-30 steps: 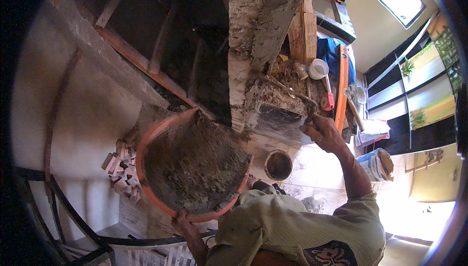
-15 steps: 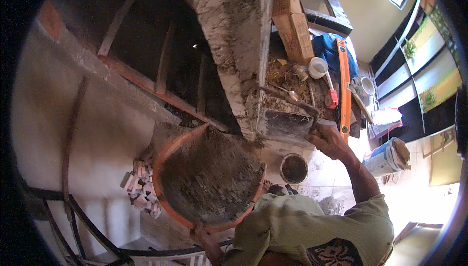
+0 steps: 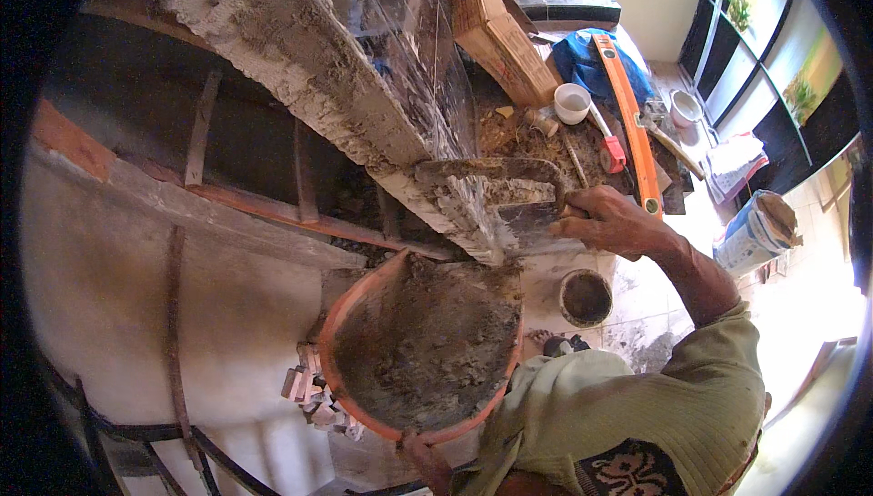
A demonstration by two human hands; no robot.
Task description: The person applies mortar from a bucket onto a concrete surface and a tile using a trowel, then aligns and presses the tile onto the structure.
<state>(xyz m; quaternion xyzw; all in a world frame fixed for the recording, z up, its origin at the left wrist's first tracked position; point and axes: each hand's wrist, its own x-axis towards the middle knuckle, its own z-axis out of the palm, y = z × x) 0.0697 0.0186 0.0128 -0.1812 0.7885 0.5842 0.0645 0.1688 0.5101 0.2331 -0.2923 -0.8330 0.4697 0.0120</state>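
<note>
the trowel (image 3: 507,168) in the right hand (image 3: 611,221) now overlaps the plastered beam (image 3: 305,69), which leans further left in view.

We were in a room under building work, apparently indoors in a finished property. Near the middle we saw an orange basin (image 3: 333,364) of wet grey mortar (image 3: 427,341), and beyond it a roughly cemented beam (image 3: 300,69). Broken brick pieces (image 3: 320,407) lay at the near left. At the far right we noticed an orange spirit level (image 3: 627,114), a tape measure (image 3: 612,156) and a torn sack (image 3: 755,237), plus pale floor tiles (image 3: 646,309) and glossy plant-patterned panels (image 3: 793,60).
</note>
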